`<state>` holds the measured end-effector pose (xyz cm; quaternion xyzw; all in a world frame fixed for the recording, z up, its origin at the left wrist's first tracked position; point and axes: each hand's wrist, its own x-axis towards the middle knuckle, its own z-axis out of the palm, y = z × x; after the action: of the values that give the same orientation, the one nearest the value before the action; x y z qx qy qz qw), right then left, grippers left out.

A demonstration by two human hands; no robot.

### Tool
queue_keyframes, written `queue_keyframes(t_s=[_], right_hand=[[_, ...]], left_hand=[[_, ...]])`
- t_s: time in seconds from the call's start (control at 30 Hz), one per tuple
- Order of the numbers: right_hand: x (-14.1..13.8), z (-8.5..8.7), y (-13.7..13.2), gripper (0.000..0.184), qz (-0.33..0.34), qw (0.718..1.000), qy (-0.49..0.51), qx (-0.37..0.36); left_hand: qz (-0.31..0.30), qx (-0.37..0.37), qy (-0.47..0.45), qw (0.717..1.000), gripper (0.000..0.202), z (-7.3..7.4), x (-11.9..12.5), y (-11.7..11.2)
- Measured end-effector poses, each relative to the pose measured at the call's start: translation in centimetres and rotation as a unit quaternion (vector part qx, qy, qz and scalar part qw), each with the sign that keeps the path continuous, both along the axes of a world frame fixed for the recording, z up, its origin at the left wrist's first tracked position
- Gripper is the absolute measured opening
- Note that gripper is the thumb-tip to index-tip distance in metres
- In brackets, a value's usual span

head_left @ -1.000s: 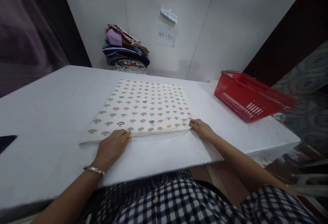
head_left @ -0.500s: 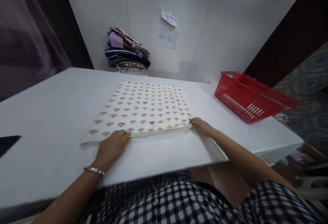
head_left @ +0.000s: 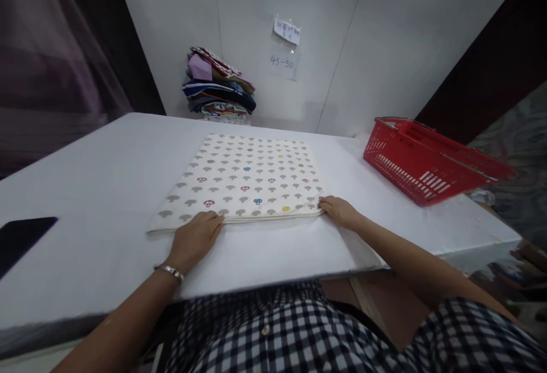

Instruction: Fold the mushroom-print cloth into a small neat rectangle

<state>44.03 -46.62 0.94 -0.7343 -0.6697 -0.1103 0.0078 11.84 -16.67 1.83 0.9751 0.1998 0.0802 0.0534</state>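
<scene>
head view, and the mushroom-print cloth (head_left: 256, 173) lies flat on the white desk (head_left: 119, 173), layers stacked along its near edge! folded and spread, it seems; what's left looks like tidying that faint pucker near the right corner. left hand (head_left: 198, 237) reaches forward, palm down on the edge, grip hidden, can't tell; right hand (head_left: 341, 212) angles inward, well apart, fingers pinching the corner.
</scene>
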Motion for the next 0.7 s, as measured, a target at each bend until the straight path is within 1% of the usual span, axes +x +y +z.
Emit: queue_keyframes(t_s=[0.17, 0.23, 0.33, 0.43, 0.63, 0.7], right_hand=[[1.1, 1.3, -0.2, 0.03, -0.002, 0.999, -0.006, 0.041], [0.9, 1.3, -0.4, 0.03, 0.002, 1.0, 0.006, 0.029], [0.1, 0.9, -0.5, 0.028, -0.017, 1.0, 0.018, 0.0], [-0.5, 0.3, -0.8, 0.029, -0.043, 0.999, 0.012, 0.001], [-2.3, -0.2, -0.8, 0.036, -0.056, 0.997, 0.003, 0.047], [-3.1, -0.3, -0.5, 0.037, -0.044, 0.997, 0.004, 0.063]], left_hand=[[-0.007, 0.022, 0.013, 1.0, 0.034, 0.2, 0.0, -0.4], [-0.012, 0.034, 0.017, 0.999, 0.033, 0.2, 0.0, -0.5], [-0.023, 0.047, 0.023, 0.998, 0.031, 0.1, 0.1, -0.6], [-0.023, 0.05, 0.028, 0.998, 0.031, -0.1, 0.3, -0.5], [-0.021, 0.05, 0.019, 0.998, 0.035, -0.7, 0.2, -0.2], [-0.025, 0.056, 0.017, 0.998, 0.036, -0.8, 0.2, -0.1]])
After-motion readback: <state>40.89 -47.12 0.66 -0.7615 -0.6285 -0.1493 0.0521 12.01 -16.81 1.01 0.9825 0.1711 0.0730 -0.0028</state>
